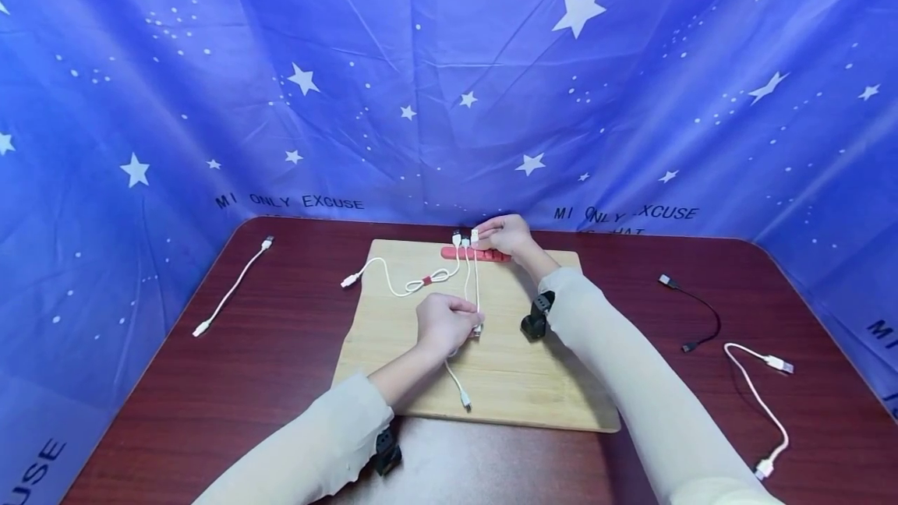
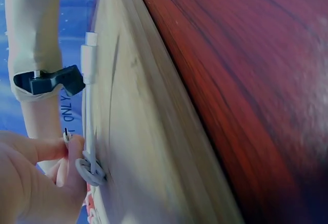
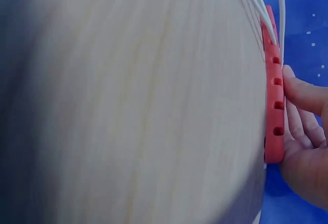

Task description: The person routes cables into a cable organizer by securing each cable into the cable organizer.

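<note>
A red cable holder (image 3: 275, 96) with a row of notches lies along the board's far edge. My right hand (image 1: 508, 236) is right at it, pinching the USB plug (image 1: 475, 235) of a white USB cable (image 1: 478, 279). This cable runs taut toward me to my left hand (image 1: 443, 322), whose thumb and fingers pinch its small metal-tipped end (image 2: 66, 136). Two more white cables run from the holder's left part. One is bundled with a red tie (image 1: 427, 280); the other passes under my left hand, its connector (image 1: 466, 400) showing near the front of the board.
The wooden board (image 1: 533, 365) lies on a dark red table (image 1: 281, 380). A short white cable (image 1: 235, 287) is at the left. To the right lie a black cable (image 1: 705, 304) and another white cable (image 1: 761, 404). A blue starry curtain (image 1: 449, 139) surrounds the table.
</note>
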Demonstrator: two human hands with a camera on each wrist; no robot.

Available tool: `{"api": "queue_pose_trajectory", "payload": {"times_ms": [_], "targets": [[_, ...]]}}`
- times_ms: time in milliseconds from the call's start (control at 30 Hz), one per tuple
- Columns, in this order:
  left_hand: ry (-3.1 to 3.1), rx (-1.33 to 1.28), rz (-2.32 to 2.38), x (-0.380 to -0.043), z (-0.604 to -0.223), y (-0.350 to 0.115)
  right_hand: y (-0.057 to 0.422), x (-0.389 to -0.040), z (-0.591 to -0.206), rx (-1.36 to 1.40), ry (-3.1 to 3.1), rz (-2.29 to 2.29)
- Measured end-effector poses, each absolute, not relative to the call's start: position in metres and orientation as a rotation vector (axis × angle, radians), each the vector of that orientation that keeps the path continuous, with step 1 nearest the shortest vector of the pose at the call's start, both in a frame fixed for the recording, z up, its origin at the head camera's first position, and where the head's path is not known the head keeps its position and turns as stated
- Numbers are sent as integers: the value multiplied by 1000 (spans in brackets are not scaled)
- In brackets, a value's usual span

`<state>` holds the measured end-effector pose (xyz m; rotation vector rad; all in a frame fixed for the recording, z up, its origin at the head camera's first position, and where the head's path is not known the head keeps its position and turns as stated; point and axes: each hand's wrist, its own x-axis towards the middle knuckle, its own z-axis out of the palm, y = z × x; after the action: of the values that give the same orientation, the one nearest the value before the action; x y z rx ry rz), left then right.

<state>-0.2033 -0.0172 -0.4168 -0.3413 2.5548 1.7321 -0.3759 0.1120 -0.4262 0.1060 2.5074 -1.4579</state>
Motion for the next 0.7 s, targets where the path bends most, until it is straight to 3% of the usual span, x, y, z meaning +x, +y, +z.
{"api": "queue_pose_trajectory", "payload": {"times_ms": [367, 700], "targets": [[2901, 71, 1488, -202, -420, -20, 117, -381, -423, 195, 2473, -1281], [2779, -10, 1584, -200, -421, -22, 118, -386, -421, 112, 2326, -1341]]}}
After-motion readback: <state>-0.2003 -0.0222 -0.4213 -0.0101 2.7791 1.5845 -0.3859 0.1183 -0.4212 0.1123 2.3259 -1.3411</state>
